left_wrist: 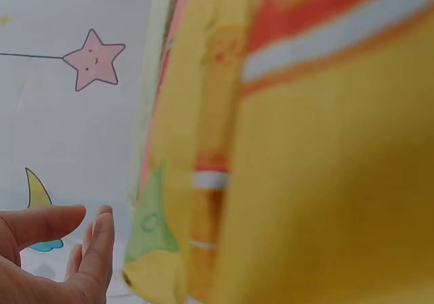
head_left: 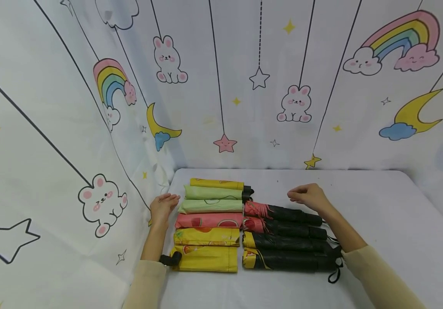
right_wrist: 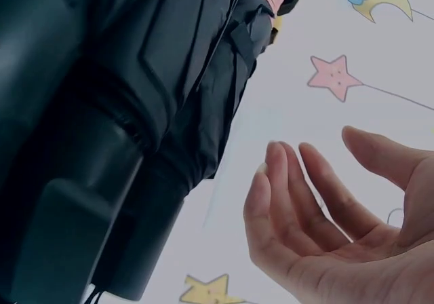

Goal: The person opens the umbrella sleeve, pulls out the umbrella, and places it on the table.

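Two columns of long, narrow bundles lie on the table. The left column has fruit-print cloth covers: a yellow one [head_left: 216, 184] at the back, green ones [head_left: 210, 206], a red one [head_left: 208, 220] and yellow ones [head_left: 206, 259] at the front. To their right lie several folded black umbrellas [head_left: 292, 260] with red or yellow cloth at one end. My left hand [head_left: 164, 209] is beside the left ends of the green covers, holding nothing. Behind the rearmost black umbrella [head_left: 292, 214] hovers my right hand [head_left: 309, 196], its fingers loosely bent and apart from it.
Black ends [head_left: 248, 189] stick out from the rear covers. Dark loops [head_left: 334, 274] hang from the umbrellas' right ends. White cloth walls [head_left: 252, 116] with printed bunnies, stars and rainbows stand behind and left of the white table [head_left: 391, 214].
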`<state>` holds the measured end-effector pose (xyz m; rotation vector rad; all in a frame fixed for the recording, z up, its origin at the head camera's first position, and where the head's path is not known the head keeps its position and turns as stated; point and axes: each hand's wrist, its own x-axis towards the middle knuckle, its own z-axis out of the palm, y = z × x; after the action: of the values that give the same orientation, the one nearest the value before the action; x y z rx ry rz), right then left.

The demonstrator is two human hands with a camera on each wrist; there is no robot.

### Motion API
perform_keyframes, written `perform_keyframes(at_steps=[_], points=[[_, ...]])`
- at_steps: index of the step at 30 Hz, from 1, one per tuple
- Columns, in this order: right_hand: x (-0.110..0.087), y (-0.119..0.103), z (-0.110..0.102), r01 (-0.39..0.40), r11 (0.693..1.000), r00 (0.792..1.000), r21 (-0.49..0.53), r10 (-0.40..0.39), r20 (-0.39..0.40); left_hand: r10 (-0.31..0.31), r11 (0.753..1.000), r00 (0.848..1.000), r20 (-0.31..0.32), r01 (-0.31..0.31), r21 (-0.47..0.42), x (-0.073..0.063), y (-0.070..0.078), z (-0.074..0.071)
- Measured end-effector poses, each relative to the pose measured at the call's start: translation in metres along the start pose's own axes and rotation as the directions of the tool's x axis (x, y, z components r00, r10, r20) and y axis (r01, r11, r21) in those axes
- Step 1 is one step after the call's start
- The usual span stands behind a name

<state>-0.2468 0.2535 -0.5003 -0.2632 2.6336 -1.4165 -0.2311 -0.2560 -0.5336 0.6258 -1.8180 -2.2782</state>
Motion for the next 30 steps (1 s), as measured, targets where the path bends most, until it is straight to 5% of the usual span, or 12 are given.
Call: perform_keyframes(at_steps=[10, 18, 30], points=[[0.023, -0.012, 0.021, 0.007, 1.000, 1.000, 0.030, -0.008, 0.021, 0.007, 1.000, 1.000, 0.028, -0.007, -0.004, 0.002, 0.010, 0.011], [0.040, -0.014, 0.038, -0.066, 0.993, 0.995, 0.103, 0.059, 0.075, 0.014, 1.000, 0.999, 0.043, -0.014, 0.011, 0.008, 0.008, 0.023], [0.061, -0.030, 0.063, -0.134, 0.983, 0.984, 0.123, 0.117, 0.135, 0.046, 0.987, 0.999, -0.005, -0.044, 0.156, 0.027, 0.005, 0.034]])
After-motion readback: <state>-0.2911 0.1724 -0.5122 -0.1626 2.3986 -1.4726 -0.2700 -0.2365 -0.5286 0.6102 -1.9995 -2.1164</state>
